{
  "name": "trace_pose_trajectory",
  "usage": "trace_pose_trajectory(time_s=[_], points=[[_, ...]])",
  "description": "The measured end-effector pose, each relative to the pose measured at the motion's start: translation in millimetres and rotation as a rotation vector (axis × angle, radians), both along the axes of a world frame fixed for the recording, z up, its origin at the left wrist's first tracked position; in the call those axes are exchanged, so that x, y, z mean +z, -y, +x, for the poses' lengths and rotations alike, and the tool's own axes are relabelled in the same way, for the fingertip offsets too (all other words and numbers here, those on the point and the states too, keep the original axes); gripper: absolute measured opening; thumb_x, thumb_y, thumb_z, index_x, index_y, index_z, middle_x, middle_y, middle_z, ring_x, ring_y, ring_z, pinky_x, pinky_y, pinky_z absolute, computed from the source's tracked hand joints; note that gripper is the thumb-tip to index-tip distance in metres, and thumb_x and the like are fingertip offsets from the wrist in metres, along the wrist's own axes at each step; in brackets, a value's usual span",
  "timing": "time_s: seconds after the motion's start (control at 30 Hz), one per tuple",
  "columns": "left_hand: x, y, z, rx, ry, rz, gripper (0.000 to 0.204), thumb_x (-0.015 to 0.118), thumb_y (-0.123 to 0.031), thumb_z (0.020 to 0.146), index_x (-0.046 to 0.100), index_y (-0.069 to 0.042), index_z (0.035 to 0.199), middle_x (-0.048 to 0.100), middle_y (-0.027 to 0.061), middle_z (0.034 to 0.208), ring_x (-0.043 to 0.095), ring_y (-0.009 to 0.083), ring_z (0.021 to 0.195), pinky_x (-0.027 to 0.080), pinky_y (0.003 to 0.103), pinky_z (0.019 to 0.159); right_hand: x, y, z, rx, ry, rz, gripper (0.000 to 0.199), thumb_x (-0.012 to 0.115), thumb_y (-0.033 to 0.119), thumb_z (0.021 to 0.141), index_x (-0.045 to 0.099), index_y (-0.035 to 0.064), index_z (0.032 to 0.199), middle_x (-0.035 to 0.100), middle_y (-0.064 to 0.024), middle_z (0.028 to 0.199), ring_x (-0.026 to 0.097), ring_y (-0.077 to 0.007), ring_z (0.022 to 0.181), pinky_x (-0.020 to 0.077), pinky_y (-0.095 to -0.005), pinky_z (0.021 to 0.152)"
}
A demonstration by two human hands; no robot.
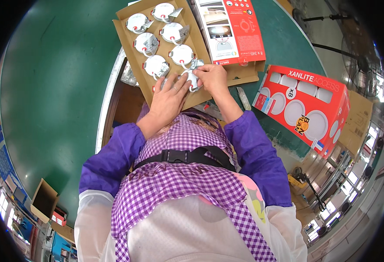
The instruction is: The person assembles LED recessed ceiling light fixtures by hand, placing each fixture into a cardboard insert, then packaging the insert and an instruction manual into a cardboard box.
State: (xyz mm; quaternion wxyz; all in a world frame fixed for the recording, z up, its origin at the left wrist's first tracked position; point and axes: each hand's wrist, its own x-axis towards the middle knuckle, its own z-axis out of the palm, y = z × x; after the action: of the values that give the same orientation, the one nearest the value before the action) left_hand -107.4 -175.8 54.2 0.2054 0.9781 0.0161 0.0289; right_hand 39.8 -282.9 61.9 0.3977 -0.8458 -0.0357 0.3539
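A shallow brown cardboard tray (pixel 128 41) holds several round white downlights (pixel 182 55) in two columns. Each has a short white cable with a red end, and some carry a silvery label or packet. At the near end of the tray, my left hand (pixel 169 97) lies with its fingers stretched over the last downlights, mostly covering one of them. From the right, my right hand (pixel 214 79) pinches the edge of the near right downlight (pixel 192 82) between thumb and fingers. Its exact fingertip contact is partly hidden.
Right of the tray, a red and white printed carton (pixel 247 37) lies against brown cardboard. A red retail box (pixel 303 107) with pictures of round lamps stands farther right. Both rest on a green tabletop (pixel 56 83). An open brown box (pixel 44 200) sits at the lower left.
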Motion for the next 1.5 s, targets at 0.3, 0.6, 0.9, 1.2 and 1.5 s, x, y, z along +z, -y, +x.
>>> trace_pose_trajectory(time_s=[0.3,0.6,0.9,1.2,1.5], points=[[-0.8,2.1,0.8,0.015,-0.006,0.007,0.046,0.063,-0.019,0.083,0.055,-0.012,0.128,0.048,0.0042,0.139,0.045,0.0262,0.123,0.031,0.046,0.104,-7.8,1.3,-1.3,-0.023,0.017,0.014,0.014,0.072,0.014,0.078,0.071,-0.0001,0.077,0.064,-0.0067,0.054,0.060,-0.0106,0.046,0.0459,-0.0260,0.046],[-1.4,2.3,0.6,0.023,-0.023,0.020,0.048,0.063,-0.018,0.082,0.054,-0.012,0.129,0.048,0.0042,0.139,0.045,0.0262,0.122,0.031,0.045,0.103,-15.0,4.9,0.8,-0.025,-0.021,0.019,0.014,0.070,0.015,0.080,0.072,0.0002,0.080,0.064,-0.0061,0.055,0.059,-0.0098,0.046,0.0448,-0.0254,0.046],[1.3,0.9,-0.3,0.009,-0.027,0.020,0.051,0.064,-0.018,0.081,0.053,-0.011,0.130,0.047,0.0056,0.139,0.044,0.0266,0.124,0.031,0.046,0.104,-6.6,11.2,1.6,-0.060,-0.164,0.094,0.018,0.065,0.014,0.085,0.071,-0.0020,0.092,0.066,-0.0068,0.059,0.053,-0.0094,0.041,0.0393,-0.0241,0.039],[32.7,-24.4,-38.1,0.199,0.081,-0.178,0.041,0.070,-0.011,0.075,0.062,-0.008,0.116,0.057,0.0097,0.118,0.049,0.0302,0.111,0.034,0.042,0.094,20.5,14.3,-30.4,0.041,0.298,0.047,0.019,0.062,0.017,0.084,0.071,0.0019,0.093,0.066,-0.0129,0.065,0.064,-0.0248,0.057,0.0488,-0.0342,0.055],[21.0,-24.9,-55.4,0.156,0.053,-0.105,0.035,0.069,-0.011,0.076,0.066,-0.009,0.112,0.058,0.0079,0.116,0.050,0.0282,0.108,0.034,0.042,0.093,21.9,-22.8,-40.7,0.148,-0.149,0.065,0.018,0.061,0.012,0.086,0.071,-0.0016,0.093,0.065,-0.0111,0.058,0.059,-0.0150,0.042,0.0476,-0.0299,0.044]])
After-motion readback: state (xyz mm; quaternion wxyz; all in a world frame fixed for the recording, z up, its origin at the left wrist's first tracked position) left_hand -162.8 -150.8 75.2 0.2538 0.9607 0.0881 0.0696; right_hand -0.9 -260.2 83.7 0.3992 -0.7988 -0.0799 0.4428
